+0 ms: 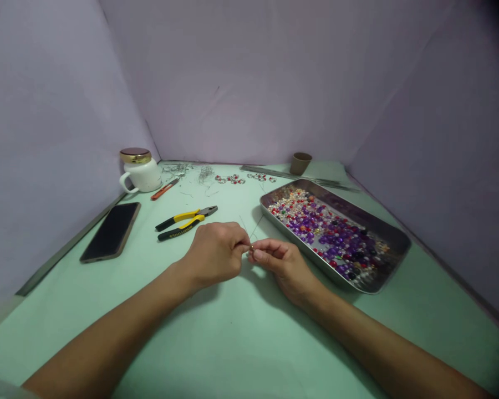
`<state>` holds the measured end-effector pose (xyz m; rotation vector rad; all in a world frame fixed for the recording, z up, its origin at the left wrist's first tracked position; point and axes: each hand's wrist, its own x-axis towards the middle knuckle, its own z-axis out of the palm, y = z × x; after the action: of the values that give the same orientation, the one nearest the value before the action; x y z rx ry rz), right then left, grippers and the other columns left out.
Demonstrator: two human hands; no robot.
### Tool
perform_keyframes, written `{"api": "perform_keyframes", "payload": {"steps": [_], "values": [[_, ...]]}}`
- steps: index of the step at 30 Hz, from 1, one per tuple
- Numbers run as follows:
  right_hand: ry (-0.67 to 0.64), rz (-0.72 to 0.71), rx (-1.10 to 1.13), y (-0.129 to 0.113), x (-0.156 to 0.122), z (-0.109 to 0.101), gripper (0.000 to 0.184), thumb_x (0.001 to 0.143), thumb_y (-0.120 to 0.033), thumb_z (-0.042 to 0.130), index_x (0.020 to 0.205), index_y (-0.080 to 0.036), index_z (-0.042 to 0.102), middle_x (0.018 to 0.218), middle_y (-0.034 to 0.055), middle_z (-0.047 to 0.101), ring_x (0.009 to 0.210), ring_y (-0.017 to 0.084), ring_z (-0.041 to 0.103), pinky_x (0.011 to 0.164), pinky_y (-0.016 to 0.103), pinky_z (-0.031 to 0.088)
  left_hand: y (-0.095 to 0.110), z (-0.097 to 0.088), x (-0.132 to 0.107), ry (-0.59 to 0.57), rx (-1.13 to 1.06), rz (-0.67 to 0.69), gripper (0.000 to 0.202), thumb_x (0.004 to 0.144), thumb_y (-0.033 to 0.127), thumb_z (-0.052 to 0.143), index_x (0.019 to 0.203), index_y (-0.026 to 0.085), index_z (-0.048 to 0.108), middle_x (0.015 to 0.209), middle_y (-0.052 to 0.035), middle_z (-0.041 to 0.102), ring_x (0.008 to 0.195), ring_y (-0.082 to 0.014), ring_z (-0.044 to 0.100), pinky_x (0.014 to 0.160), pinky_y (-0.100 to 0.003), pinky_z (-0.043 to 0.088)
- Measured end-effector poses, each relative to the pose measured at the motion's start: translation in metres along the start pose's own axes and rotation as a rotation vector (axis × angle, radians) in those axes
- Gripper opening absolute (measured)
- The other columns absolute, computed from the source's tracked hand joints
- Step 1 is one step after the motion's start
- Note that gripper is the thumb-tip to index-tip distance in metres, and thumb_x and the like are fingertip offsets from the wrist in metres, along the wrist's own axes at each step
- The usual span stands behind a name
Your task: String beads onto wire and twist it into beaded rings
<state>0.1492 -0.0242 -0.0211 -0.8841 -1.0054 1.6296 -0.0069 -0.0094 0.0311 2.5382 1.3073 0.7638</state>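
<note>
Fingertip to fingertip, my two hands meet over the middle of the table. My left hand (219, 248) is closed, its thumb and forefinger pinching at a thin wire (255, 227) whose ends stick up above the fingers. My right hand (285, 266) pinches a small gold-coloured bead (251, 249) on that wire; the fingers partly hide it. Right of my right hand lies a metal tray (283, 221) with many loose beads (328, 235), purple, red, gold and clear. Pliers (187, 221) with yellow and black handles lie beyond my left hand.
A phone (111, 231) lies at the left, with a lidded white mug (143, 174) and an orange cutter (165, 189) behind it. Along the back are wire scraps (206, 174), beaded rings (233, 179), straight wires (274, 172) and a brown cup (300, 164). Pale walls enclose the table.
</note>
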Motion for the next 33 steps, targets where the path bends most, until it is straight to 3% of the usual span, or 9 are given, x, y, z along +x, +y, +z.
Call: {"api": "perform_keyframes", "payload": {"steps": [3, 9, 17, 23, 27, 33], "values": [[-0.014, -0.001, 0.014, 0.001, 0.001, -0.001, 0.016, 0.059, -0.024, 0.074, 0.071, -0.017, 0.066, 0.064, 0.0009, 0.065, 0.060, 0.010, 0.057, 0.059, 0.022, 0.041, -0.001, 0.001, -0.001, 0.007, 0.034, 0.060, 0.014, 0.068, 0.015, 0.050, 0.066, 0.017, 0.063, 0.065, 0.0002, 0.063, 0.058, -0.0116, 0.054, 0.053, -0.023, 0.037], [-0.046, -0.015, 0.001, 0.003, 0.002, -0.003, 0.026, 0.062, -0.024, 0.072, 0.088, -0.019, 0.067, 0.072, 0.0028, 0.066, 0.064, 0.012, 0.057, 0.063, 0.026, 0.042, -0.004, 0.002, -0.002, 0.014, 0.094, 0.101, 0.016, 0.070, 0.017, 0.048, 0.068, 0.016, 0.064, 0.063, -0.0011, 0.061, 0.055, -0.0118, 0.053, 0.051, -0.023, 0.036], [0.044, -0.011, -0.052, 0.000, 0.000, -0.001, 0.018, 0.058, -0.026, 0.073, 0.071, -0.016, 0.066, 0.061, 0.0019, 0.064, 0.057, 0.012, 0.055, 0.057, 0.025, 0.041, -0.001, 0.003, -0.003, 0.002, 0.152, 0.135, 0.015, 0.069, 0.016, 0.048, 0.067, 0.017, 0.062, 0.064, -0.0002, 0.060, 0.057, -0.0114, 0.054, 0.051, -0.022, 0.036], [0.068, -0.014, -0.182, -0.007, -0.003, 0.000, 0.016, 0.059, -0.027, 0.071, 0.065, -0.014, 0.064, 0.057, 0.0016, 0.061, 0.053, 0.011, 0.052, 0.052, 0.024, 0.039, 0.002, 0.003, -0.004, 0.117, 0.413, 0.373, 0.016, 0.068, 0.011, 0.043, 0.065, 0.016, 0.058, 0.074, -0.0039, 0.059, 0.061, -0.0133, 0.049, 0.047, -0.025, 0.028], [0.060, -0.001, -0.234, -0.008, -0.003, 0.001, 0.016, 0.059, -0.027, 0.070, 0.063, -0.014, 0.063, 0.055, 0.0009, 0.060, 0.051, 0.010, 0.051, 0.051, 0.023, 0.037, 0.001, -0.001, -0.002, 0.039, 0.512, 0.503, 0.015, 0.069, 0.007, 0.041, 0.069, 0.015, 0.054, 0.078, -0.0055, 0.056, 0.065, -0.0155, 0.045, 0.049, -0.027, 0.027], [0.035, 0.020, -0.294, -0.011, -0.003, 0.002, 0.014, 0.059, -0.025, 0.067, 0.056, -0.014, 0.060, 0.052, 0.0000, 0.058, 0.048, 0.009, 0.048, 0.049, 0.023, 0.035, -0.001, -0.006, 0.002, -0.077, 0.551, 0.550, 0.014, 0.073, 0.008, 0.040, 0.071, 0.015, 0.052, 0.078, -0.0069, 0.054, 0.068, -0.0173, 0.043, 0.056, -0.030, 0.029]]}}
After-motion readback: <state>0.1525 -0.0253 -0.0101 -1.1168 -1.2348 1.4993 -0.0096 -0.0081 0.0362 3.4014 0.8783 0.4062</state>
